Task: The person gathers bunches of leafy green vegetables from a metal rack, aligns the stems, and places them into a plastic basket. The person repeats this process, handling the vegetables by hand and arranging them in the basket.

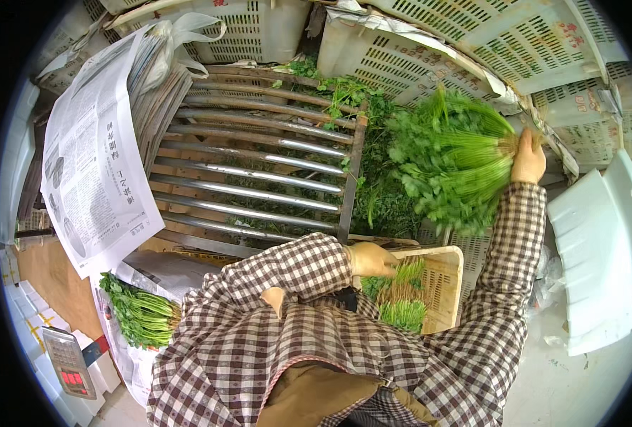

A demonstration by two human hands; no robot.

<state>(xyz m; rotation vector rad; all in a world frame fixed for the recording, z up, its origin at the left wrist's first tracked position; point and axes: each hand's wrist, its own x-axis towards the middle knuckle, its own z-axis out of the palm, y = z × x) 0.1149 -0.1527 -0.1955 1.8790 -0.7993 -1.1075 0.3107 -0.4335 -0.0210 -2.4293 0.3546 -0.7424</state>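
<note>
At the right, my right hand [529, 160] grips a large bunch of coriander-like leafy greens [457, 160] by the root end. Its leaves spread to the left and are slightly blurred. My left hand [372, 260] is over the near left corner of a cream plastic crate [446, 288], its fingers pointing right. Whether they touch anything is unclear. More greens [404, 315] with pale roots lie inside that crate, partly covered by my sleeve. Another bunch of greens [140, 315] rests on newspaper at my left.
A metal-barred rack [252, 171] stands ahead, with loose leaves [385, 176] beside and under it. Stacked newspapers [102, 160] carry a plastic bag [172, 48]. Slotted crates [412, 64] line the back. White foam panels [596, 256] stand right; a digital scale display [69, 363] is lower left.
</note>
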